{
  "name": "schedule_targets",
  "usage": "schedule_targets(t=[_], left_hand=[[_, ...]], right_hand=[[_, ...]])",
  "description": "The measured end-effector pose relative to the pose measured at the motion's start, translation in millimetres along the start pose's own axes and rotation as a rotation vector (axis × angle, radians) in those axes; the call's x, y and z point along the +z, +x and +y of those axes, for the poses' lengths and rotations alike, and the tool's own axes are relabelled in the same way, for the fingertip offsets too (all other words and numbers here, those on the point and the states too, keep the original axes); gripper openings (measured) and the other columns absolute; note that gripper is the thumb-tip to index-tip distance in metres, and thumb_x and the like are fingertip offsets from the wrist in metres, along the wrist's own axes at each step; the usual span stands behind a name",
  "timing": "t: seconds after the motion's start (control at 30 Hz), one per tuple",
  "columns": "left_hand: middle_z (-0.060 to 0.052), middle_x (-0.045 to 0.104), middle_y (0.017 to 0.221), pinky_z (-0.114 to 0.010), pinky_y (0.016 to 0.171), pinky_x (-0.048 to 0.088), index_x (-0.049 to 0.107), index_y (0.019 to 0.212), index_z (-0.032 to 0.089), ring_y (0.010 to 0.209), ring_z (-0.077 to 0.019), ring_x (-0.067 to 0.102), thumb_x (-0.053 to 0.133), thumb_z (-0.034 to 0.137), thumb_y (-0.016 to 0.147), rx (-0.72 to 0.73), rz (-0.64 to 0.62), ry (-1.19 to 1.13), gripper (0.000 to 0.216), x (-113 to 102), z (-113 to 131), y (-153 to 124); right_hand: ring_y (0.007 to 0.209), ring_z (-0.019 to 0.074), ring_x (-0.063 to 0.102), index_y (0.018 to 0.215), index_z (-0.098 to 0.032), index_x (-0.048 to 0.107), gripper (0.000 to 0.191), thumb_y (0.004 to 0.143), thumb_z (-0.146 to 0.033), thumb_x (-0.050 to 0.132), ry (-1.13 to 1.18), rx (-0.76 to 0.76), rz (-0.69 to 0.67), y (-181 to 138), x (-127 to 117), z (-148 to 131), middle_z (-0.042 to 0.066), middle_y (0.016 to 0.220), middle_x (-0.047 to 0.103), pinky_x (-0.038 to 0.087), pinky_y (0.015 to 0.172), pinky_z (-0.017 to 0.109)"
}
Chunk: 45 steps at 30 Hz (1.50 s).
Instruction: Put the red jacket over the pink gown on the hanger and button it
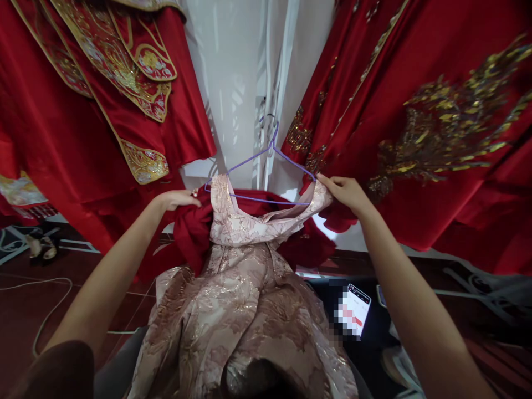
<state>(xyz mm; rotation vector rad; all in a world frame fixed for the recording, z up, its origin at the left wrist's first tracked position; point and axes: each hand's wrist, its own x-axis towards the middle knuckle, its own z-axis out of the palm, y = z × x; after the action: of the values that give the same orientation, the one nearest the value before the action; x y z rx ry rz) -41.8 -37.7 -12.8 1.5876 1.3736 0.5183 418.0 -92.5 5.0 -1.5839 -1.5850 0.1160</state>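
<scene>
The pink dress hangs partly on the purple hanger between red robes. The right hand pinches one shoulder strap onto the hanger's end, so that side looks nearly seated. The left hand grips dark red cloth beside the other strap, already over the hanger.

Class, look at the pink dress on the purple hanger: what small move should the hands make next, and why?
Probably the left hand should lift the dress's left shoulder onto the purple hanger. The right hand already pinches the other shoulder at the hanger's end, while the left grips red cloth beside the dress.
</scene>
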Motion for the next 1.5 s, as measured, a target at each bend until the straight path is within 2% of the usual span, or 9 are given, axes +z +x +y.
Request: schedule_targets(t=[0.1, 0.27, 0.43, 0.6, 0.77, 1.0, 1.2, 1.33, 1.5], left_hand=[[-0.007, 0.072, 0.085, -0.029, 0.066, 0.053, 0.068, 0.090, 0.021, 0.077, -0.0232, 0.067, 0.082, 0.028, 0.038, 0.061, -0.071, 0.244, 0.055, -5, -11, -6], [-0.012, 0.060, 0.122, -0.029, 0.091, 0.045, 0.053, 0.124, 0.022, 0.110, -0.0185, 0.058, 0.057, 0.048, 0.077, 0.460, 0.295, 0.249, 0.053, 7, 7, 14], [-0.006, 0.062, 0.120, -0.027, 0.100, 0.038, 0.060, 0.114, 0.020, 0.112, -0.0175, 0.054, 0.040, 0.048, 0.088, 0.721, 0.416, 0.357, 0.043, 27, 34, 52], [-0.005, 0.069, 0.087, -0.025, 0.080, 0.046, 0.068, 0.087, 0.016, 0.084, -0.0172, 0.060, 0.049, 0.054, 0.081, 0.761, 0.410, 0.288, 0.043, 34, 39, 61], [-0.006, 0.070, 0.090, -0.027, 0.074, 0.046, 0.070, 0.087, 0.015, 0.084, -0.0194, 0.060, 0.056, 0.056, 0.076, 0.749, 0.550, 0.034, 0.045, 36, 34, 52], [-0.005, 0.067, 0.077, -0.024, 0.065, 0.044, 0.066, 0.077, 0.014, 0.072, -0.0159, 0.058, 0.052, 0.049, 0.078, 0.577, 0.823, 0.019, 0.038, 25, -15, 43], [-0.001, 0.062, 0.070, -0.024, 0.067, 0.044, 0.061, 0.074, 0.017, 0.068, -0.0145, 0.055, 0.047, 0.049, 0.082, 0.562, 0.667, 0.148, 0.037, 50, -44, 22], [-0.004, 0.064, 0.088, -0.028, 0.085, 0.043, 0.061, 0.080, 0.018, 0.088, -0.0168, 0.058, 0.047, 0.043, 0.086, 0.779, 0.543, 0.277, 0.029, 80, -9, 16], [-0.007, 0.061, 0.114, -0.036, 0.100, 0.035, 0.060, 0.079, 0.019, 0.110, -0.0190, 0.052, 0.046, 0.035, 0.089, 0.992, 0.372, 0.395, 0.024, 125, 45, 24]], right_hand=[[0.051, 0.0124, 0.043, 0.056, -0.020, 0.057, 0.053, 0.069, -0.071, 0.054, 0.123, -0.029, 0.054, 0, 12, 2, 0.000, 0.053, 0.052, 0.034, 0.049, 0.026], [0.058, 0.0157, 0.053, 0.069, -0.020, 0.065, 0.045, 0.070, -0.064, 0.058, 0.279, -0.040, 0.035, -2, 19, 0, 0.002, 0.065, 0.061, 0.045, 0.057, 0.029], [0.070, 0.0185, 0.060, 0.077, -0.021, 0.067, 0.039, 0.067, -0.059, 0.065, 0.352, -0.047, 0.025, -3, 17, 2, 0.003, 0.078, 0.067, 0.050, 0.069, 0.033], [0.071, 0.0178, 0.061, 0.077, -0.021, 0.068, 0.037, 0.065, -0.056, 0.068, 0.416, -0.027, 0.050, -1, 20, 3, 0.003, 0.080, 0.068, 0.050, 0.070, 0.033], [0.074, 0.0194, 0.063, 0.078, -0.021, 0.069, 0.033, 0.065, -0.051, 0.069, 0.449, 0.005, 0.111, 0, 20, 3, 0.004, 0.082, 0.070, 0.051, 0.069, 0.033], [0.066, 0.0199, 0.062, 0.074, -0.021, 0.071, 0.027, 0.061, -0.045, 0.073, 0.492, 0.237, 0.286, -9, 22, 31, 0.002, 0.072, 0.069, 0.051, 0.063, 0.032], [0.062, 0.0165, 0.061, 0.075, -0.019, 0.070, 0.033, 0.054, -0.043, 0.078, 0.711, 0.426, 0.239, -54, 32, 68, 0.001, 0.069, 0.068, 0.050, 0.057, 0.028], [0.065, 0.0148, 0.060, 0.075, -0.021, 0.070, 0.031, 0.058, -0.046, 0.076, 0.683, 0.447, 0.037, -86, 26, 71, 0.001, 0.073, 0.067, 0.048, 0.054, 0.024], [0.067, 0.0157, 0.059, 0.081, -0.022, 0.069, 0.034, 0.063, -0.051, 0.072, 0.621, 0.306, -0.186, -100, 16, 47, 0.002, 0.078, 0.066, 0.046, 0.053, 0.024]])
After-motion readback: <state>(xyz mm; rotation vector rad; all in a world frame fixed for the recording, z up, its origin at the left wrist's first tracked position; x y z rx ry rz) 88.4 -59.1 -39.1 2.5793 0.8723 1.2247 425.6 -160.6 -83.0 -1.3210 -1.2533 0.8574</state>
